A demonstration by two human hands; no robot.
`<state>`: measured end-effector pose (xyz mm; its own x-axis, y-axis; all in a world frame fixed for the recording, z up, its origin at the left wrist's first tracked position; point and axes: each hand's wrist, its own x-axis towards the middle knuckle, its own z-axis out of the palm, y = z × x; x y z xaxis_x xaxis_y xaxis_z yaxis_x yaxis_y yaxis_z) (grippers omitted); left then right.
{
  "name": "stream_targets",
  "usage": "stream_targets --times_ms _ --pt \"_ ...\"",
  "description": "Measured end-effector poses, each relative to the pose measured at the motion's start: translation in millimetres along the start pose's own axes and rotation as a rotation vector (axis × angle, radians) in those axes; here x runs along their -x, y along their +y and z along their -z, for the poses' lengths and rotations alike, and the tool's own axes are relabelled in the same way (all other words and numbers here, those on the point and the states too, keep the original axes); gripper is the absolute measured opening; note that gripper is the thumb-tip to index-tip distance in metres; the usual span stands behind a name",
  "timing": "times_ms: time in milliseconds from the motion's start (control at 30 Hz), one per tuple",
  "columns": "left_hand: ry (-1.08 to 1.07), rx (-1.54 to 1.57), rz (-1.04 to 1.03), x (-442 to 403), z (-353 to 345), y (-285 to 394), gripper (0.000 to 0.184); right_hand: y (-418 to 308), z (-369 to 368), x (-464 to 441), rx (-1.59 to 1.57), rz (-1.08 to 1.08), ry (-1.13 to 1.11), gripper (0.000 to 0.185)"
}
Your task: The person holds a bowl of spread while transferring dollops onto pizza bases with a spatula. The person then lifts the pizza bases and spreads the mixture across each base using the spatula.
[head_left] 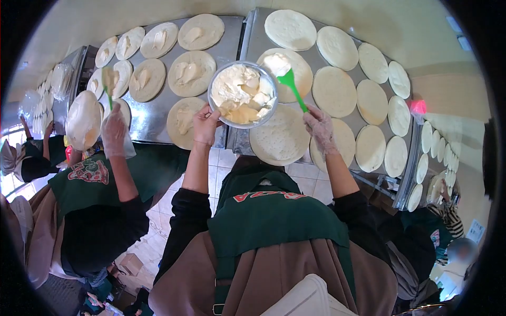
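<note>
My left hand (205, 125) grips the rim of a metal bowl (275, 108), holding it up over the gap between two metal tables. Thick, pale cream (237, 87) fills much of the bowl. In my gloved right hand (321, 128) is a green spatula (293, 88), its blade loaded with a lump of the same cream. That blade hangs above a plain round dough base (296, 66), just right of the bowl. Another dough base (279, 139), dotted with small holes, lies below between my hands.
Rows of plain dough bases (334, 92) cover the right table (252, 42). On the left table (229, 39), bases (192, 73) carry dabs of cream. A co-worker's gloved hand (114, 129) holds another green spatula (107, 90) at my left, beside a bowl (83, 121). More people stand at both sides.
</note>
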<state>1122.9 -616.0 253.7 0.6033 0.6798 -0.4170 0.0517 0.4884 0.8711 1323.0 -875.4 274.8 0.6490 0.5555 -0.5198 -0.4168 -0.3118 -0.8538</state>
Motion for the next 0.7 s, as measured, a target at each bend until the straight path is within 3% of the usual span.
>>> stream_targets --times_ms 100,167,200,267,300,367,700 --pt "0.02 -0.013 0.0 4.8 -2.6 4.8 0.011 15.6 15.9 -16.8 0.052 0.112 0.072 0.034" --pt "0.02 -0.016 0.012 3.3 0.5 2.2 0.01 26.6 22.4 -29.2 0.358 0.409 0.275 0.035" --pt "0.019 -0.018 0.019 2.3 1.6 1.7 0.01 31.9 26.7 -34.7 0.357 0.407 0.276 0.035" --pt "0.021 -0.049 0.01 3.1 3.0 0.3 0.006 34.7 31.2 -38.6 0.973 0.71 0.452 0.037" --pt "0.024 -0.081 0.001 3.6 3.2 -0.5 0.015 34.0 29.4 -38.2 0.973 0.705 0.454 0.037" --pt "0.026 -0.079 0.001 3.5 3.3 -1.3 0.014 32.1 19.9 -37.1 1.262 0.456 0.39 0.039" --pt "0.022 -0.03 0.013 3.9 3.7 -2.0 0.012 51.9 37.0 -10.8 1.582 0.557 0.497 0.044"
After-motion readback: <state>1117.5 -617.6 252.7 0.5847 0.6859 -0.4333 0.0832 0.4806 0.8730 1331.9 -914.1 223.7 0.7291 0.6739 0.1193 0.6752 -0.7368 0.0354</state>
